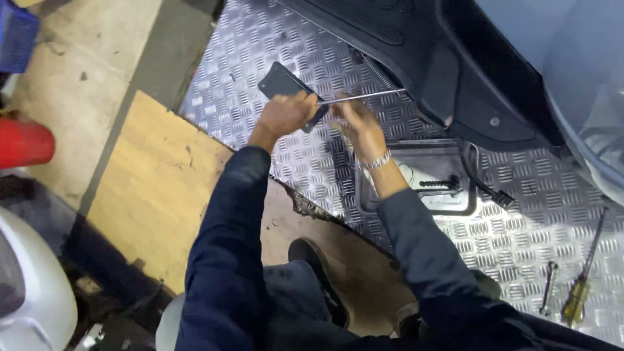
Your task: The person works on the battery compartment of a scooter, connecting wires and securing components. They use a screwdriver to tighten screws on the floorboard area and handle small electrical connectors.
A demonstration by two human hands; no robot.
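our left hand point(285, 115) is closed around a flat dark panel point(281, 82), and our right hand point(356, 123) pinches a thin metal rod point(370, 96) just beside it. both sit over the checkered metal floor plate point(520, 240), near its upper edge beneath the dark scooter body point(448, 58); a yellow-handled screwdriver point(578, 292) lies by its lower right corner.

Chequer-plate floor point(260, 39): screwdriver point(580, 286), small wrench point(548, 287), wooden board point(156, 188).

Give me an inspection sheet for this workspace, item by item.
Surface: chequered metal plate, with a recessed tray.
Job's things: dark flat panel and long thin metal rod.
Clutter: yellow-handled screwdriver and small wrench lying on the plate.
Hands: left hand grips the panel; right hand holds the rod.
Cables: black cable beside the tray.
Surroundings: scooter body, wooden board, red cylinder.
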